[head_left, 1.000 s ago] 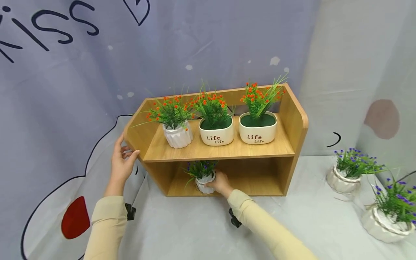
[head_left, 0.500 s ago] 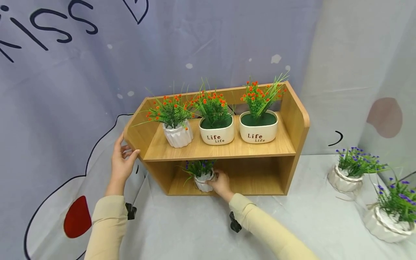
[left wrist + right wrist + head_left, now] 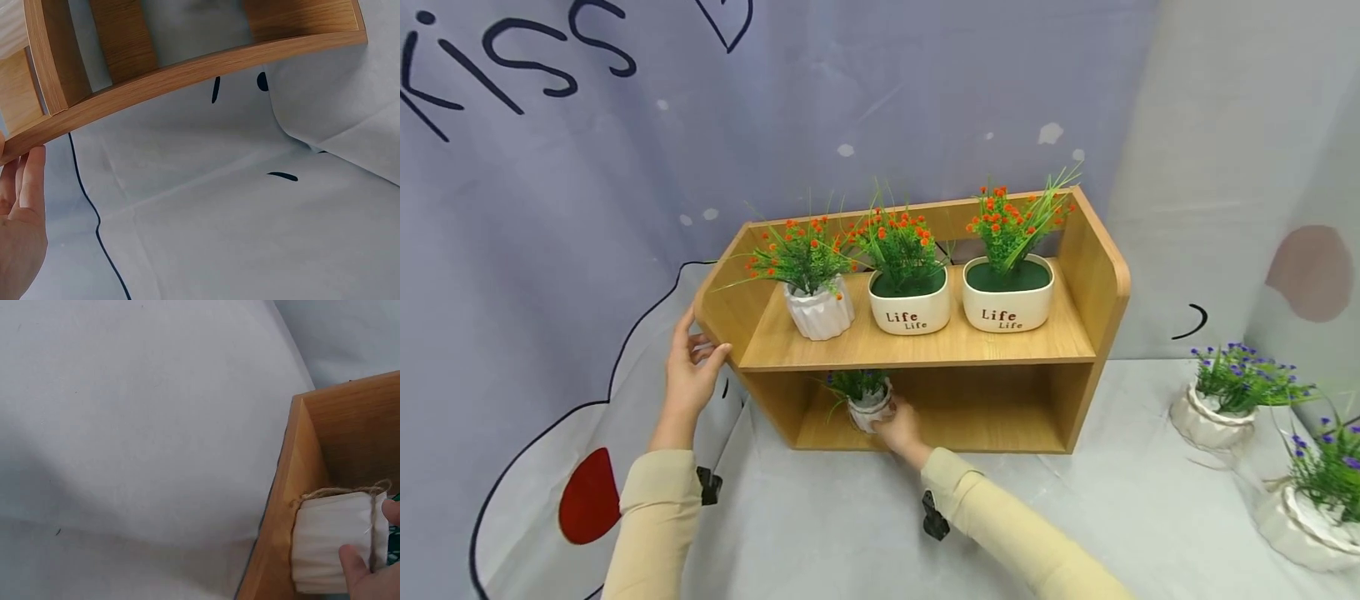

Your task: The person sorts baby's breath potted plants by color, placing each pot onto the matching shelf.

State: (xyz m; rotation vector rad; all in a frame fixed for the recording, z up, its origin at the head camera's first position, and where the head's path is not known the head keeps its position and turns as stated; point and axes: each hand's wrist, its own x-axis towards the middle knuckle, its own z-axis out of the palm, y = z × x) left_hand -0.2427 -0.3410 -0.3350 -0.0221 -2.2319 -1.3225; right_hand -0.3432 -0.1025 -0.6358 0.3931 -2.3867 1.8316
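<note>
A two-tier wooden shelf [image 3: 925, 363] stands ahead of me. My left hand [image 3: 692, 379] holds the front edge of its left side panel, thumb at the front and fingers along the outer side. In the left wrist view that hand [image 3: 24, 219] touches the panel edge with its fingers. My right hand [image 3: 901, 427] reaches into the lower compartment and grips a white potted plant [image 3: 867, 408] with purple flowers, left of the middle. The upper board hides part of its leaves. Twine circles the white pot [image 3: 331, 540] in the right wrist view, where thumb and a finger rest on it.
The upper tier carries a white ribbed pot [image 3: 820, 312] and two oval "Life" planters [image 3: 910, 312], all with orange flowers. Two white pots with purple flowers [image 3: 1213, 417] stand on the cloth at the right. A printed curtain [image 3: 925, 92] hangs behind.
My right hand has moved the potted plant left and slightly deeper into the lower compartment. The left hand keeps its place on the shelf. The head view has shifted a little.
</note>
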